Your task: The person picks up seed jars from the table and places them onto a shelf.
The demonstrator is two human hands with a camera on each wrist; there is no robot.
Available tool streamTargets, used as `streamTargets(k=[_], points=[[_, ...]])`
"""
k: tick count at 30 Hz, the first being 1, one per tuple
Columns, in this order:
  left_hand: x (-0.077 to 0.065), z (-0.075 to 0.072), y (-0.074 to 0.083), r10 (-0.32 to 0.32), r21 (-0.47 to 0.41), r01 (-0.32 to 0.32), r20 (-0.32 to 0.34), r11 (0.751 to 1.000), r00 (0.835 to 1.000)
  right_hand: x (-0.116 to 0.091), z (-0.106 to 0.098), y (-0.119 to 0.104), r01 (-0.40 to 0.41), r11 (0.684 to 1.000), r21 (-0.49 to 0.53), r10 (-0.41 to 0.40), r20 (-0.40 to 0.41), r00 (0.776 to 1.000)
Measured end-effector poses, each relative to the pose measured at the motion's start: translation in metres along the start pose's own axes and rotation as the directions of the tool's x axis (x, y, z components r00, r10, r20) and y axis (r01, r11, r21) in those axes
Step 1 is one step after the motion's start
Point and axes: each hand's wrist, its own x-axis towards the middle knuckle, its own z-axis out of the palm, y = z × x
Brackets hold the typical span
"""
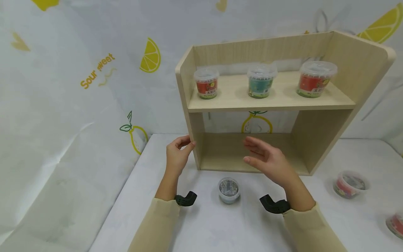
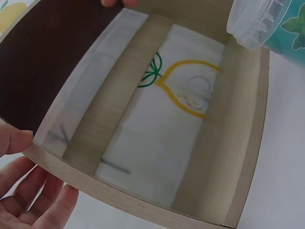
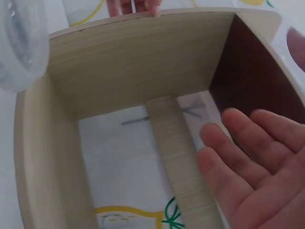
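Observation:
A light wooden two-tier shelf (image 1: pixel 270 109) stands on the white table. My left hand (image 1: pixel 177 155) grips the front edge of its left side panel, the thumb on the inner face and the fingers outside, as the left wrist view also shows. In front of the lower compartment my right hand (image 1: pixel 272 162) is held with its fingers extended and nothing in it. Between my forearms, a small lidded plastic tub (image 1: pixel 228 190) sits on the table before the shelf; its teal side (image 2: pixel 287 33) shows in the left wrist view.
On the upper board stand a red-labelled tub (image 1: pixel 206 83) at left, a teal one (image 1: pixel 261 82) in the middle and another red one (image 1: pixel 316 79) at right. Two more red tubs (image 1: pixel 350 184) (image 1: pixel 395 224) are on the table's right. Behind hangs a lemon-printed sheet (image 1: pixel 78 115).

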Motion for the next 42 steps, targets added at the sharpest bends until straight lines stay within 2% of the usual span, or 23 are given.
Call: streamTargets(k=[3, 12, 19, 27, 35, 38, 42], points=[[0.0, 0.0, 0.0, 0.009, 0.005, -0.009, 0.0, 1.0, 1.0, 0.002, 0.003, 0.01, -0.038, 0.999, -0.032, 0.041, 0.098, 0.994], [0.0, 0.0, 0.002, 0.034, 0.006, -0.034, -0.012, 0.999, 0.999, 0.004, 0.019, 0.034, -0.125, 0.991, 0.042, 0.106, 0.307, 0.946], [0.0, -0.002, 0.002, 0.014, 0.006, -0.014, -0.001, 1.0, 1.0, 0.004, 0.027, 0.045, -0.156, 0.979, 0.132, 0.091, 0.402, 0.911], [0.0, 0.0, 0.0, 0.027, -0.014, -0.027, -0.002, 1.0, 1.0, 0.004, 0.034, 0.059, -0.212, 0.967, 0.14, 0.113, 0.512, 0.852], [0.0, 0.001, 0.0, 0.029, -0.029, -0.029, -0.002, 0.999, 1.0, 0.002, 0.041, 0.067, -0.254, 0.956, 0.146, 0.123, 0.587, 0.8], [0.0, 0.001, 0.0, 0.027, -0.031, -0.027, -0.003, 0.999, 1.0, 0.001, 0.042, 0.069, -0.26, 0.953, 0.153, 0.118, 0.605, 0.788], [0.001, 0.001, -0.001, 0.031, -0.024, -0.031, 0.001, 0.999, 1.0, 0.001, 0.045, 0.071, -0.243, 0.956, 0.163, 0.094, 0.616, 0.782]])
